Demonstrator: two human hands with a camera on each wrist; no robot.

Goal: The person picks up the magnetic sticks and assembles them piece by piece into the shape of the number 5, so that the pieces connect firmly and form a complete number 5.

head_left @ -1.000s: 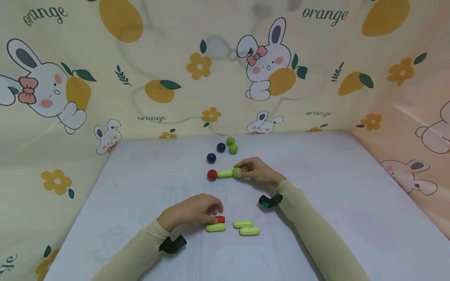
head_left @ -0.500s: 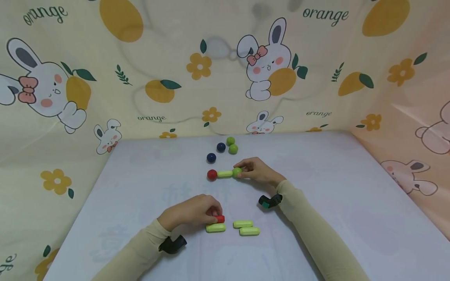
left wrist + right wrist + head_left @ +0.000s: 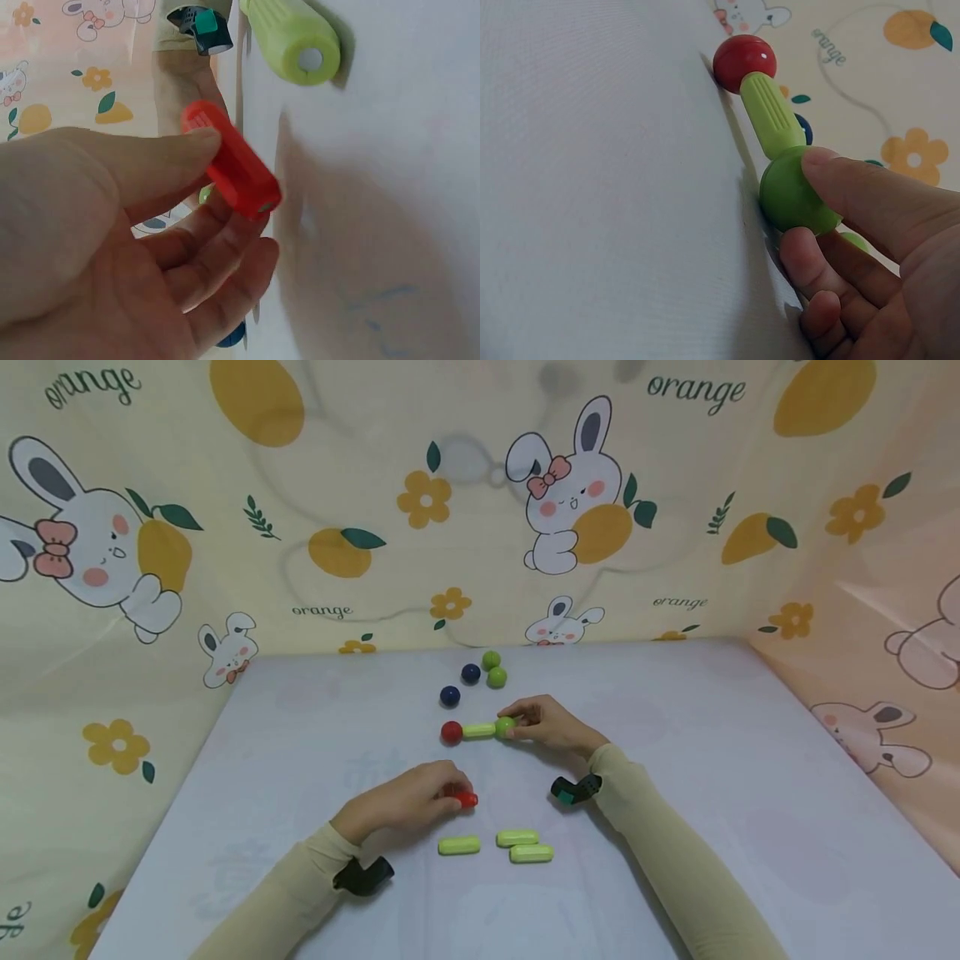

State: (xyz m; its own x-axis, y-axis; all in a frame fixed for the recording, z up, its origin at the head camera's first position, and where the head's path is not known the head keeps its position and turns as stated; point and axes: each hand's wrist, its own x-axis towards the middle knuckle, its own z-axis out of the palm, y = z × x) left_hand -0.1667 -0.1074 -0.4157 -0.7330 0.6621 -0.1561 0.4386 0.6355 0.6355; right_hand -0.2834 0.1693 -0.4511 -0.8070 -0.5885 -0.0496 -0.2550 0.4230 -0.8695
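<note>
My left hand (image 3: 412,796) pinches a short red rod (image 3: 234,161) between thumb and fingers, raised off the white table. A pale metal-like disc shows in the end of a light green rod (image 3: 311,60) lying near it in the left wrist view. Farther back, my right hand (image 3: 553,725) grips a green ball (image 3: 799,191) with thumb and fingertips. That ball meets one end of another light green rod (image 3: 771,112), whose other end meets a red ball (image 3: 744,63). The three form a straight line across the table.
In front lie several light green rods, one at the left (image 3: 459,845) and a pair at the right (image 3: 517,837). Toward the back sit two dark blue balls (image 3: 450,696) and two green balls (image 3: 497,677). A printed curtain (image 3: 420,552) stands behind the table.
My left hand has picked up the red rod from beside the front light green rod and moved it up and away toward the back. The right hand stays on the green ball.
</note>
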